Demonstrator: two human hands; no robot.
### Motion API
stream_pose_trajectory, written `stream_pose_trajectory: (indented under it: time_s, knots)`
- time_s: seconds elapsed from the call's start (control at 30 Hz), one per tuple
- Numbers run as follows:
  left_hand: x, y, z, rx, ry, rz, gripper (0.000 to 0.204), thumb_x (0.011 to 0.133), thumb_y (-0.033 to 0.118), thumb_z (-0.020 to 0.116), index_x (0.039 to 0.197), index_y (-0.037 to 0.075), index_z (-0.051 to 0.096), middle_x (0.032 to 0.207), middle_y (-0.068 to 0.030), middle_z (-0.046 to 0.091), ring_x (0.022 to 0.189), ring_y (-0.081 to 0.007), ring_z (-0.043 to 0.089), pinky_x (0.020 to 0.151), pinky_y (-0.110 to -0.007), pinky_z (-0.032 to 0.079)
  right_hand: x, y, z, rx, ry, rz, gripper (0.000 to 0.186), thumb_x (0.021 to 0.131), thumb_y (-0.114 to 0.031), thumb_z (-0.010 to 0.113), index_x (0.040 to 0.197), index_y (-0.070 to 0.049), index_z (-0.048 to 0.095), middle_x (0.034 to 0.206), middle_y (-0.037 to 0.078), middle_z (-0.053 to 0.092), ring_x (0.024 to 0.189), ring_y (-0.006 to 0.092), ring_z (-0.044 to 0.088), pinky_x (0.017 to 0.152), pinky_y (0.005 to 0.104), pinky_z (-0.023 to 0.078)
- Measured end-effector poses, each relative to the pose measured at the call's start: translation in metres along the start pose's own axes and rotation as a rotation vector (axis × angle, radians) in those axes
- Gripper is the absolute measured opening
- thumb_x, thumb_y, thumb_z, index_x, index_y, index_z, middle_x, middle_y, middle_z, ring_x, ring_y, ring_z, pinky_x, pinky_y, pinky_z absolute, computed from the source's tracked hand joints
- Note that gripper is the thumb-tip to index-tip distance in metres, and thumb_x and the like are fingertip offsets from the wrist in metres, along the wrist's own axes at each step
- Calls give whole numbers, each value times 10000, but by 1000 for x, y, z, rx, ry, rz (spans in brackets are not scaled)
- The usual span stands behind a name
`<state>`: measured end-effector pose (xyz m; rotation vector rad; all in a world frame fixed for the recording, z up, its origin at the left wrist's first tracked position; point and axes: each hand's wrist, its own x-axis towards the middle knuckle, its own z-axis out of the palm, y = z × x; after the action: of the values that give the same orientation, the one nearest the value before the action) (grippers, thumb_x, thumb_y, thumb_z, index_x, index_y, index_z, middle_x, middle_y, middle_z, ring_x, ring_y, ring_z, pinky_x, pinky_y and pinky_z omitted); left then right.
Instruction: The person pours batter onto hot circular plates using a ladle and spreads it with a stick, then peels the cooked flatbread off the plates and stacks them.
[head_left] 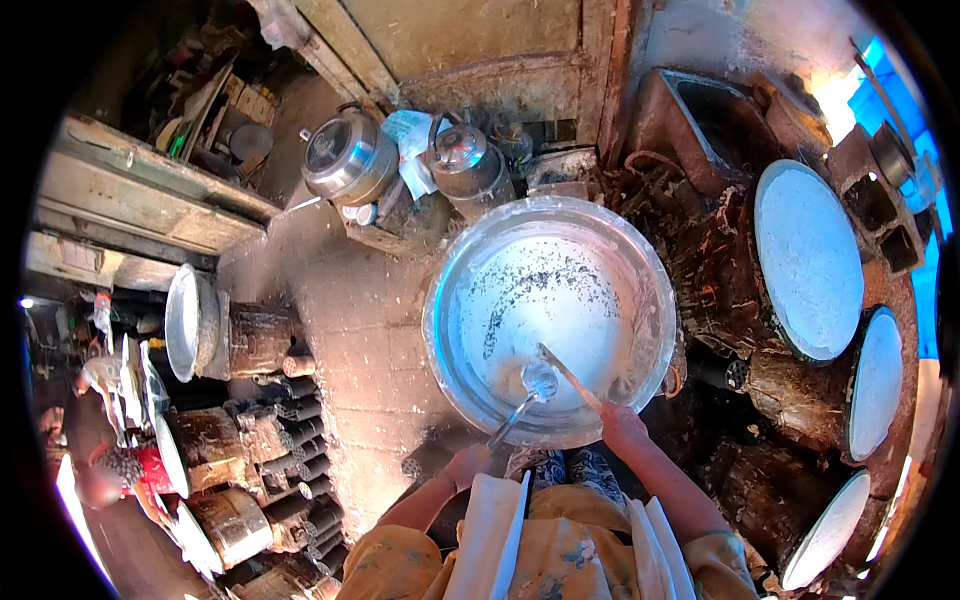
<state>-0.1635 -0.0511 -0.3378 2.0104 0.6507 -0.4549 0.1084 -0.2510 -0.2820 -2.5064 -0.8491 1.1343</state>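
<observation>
A wide metal basin [437, 335] stands right in front of me. White liquid [590, 300] fills its lower part, with many small black specks scattered over the far half. My left hand [467, 466], at the near left rim, is closed round the handle of a metal ladle [541, 381]. The ladle's bowl rests in the liquid near the basin's front. In my right hand [622, 425], at the near right rim, is a flat wooden stick [568, 374], fingers wrapped round its end. Its tip reaches into the liquid close beside the ladle.
Beyond the basin stand a lidded steel pot [350, 156] and a metal can [467, 172]. Round white-topped plates [810, 262] sit on stoves to my right. Another basin [186, 322] and several stoves line the left, where a person in red [150, 470] works.
</observation>
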Motion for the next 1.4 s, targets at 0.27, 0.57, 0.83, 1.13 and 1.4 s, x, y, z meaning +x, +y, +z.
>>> stream_pose_trajectory:
  time_s: [0.27,0.57,0.83,1.13,1.4]
  knots:
    - [2,10,-16,236,5,269,251,829,260,578,895,43,469,695,-200,565,654,-383,568,579,-419,439,-18,-1,-17,-58,-49,65,249,802,-85,470,1048,-95,506,866,222,611,814,365,612,702,466,482]
    - [8,-3,-18,263,-59,-17,217,835,220,553,914,51,442,682,-191,552,656,-388,558,587,-441,419,-21,-10,-31,-229,-142,-67,402,797,-114,488,1192,-72,428,850,186,624,833,329,623,717,428,495]
    - [8,-13,-7,269,-61,-154,210,843,252,533,906,75,438,656,-182,552,611,-374,548,557,-446,412,-31,-25,-45,-82,-76,-49,308,805,-126,482,1110,-84,466,878,179,621,820,334,626,703,432,499]
    - [2,-5,-6,300,31,46,253,833,276,550,935,76,433,715,-187,585,680,-384,579,575,-447,436,-35,-5,-32,57,-22,93,327,803,-113,484,1130,-113,467,849,227,609,822,392,601,710,478,477]
    - [1,9,-2,192,-28,-181,154,839,213,464,920,85,496,839,-146,543,813,-323,552,685,-400,460,-36,2,-2,97,19,150,193,867,-177,448,1044,-117,497,785,239,595,783,439,570,653,527,444]
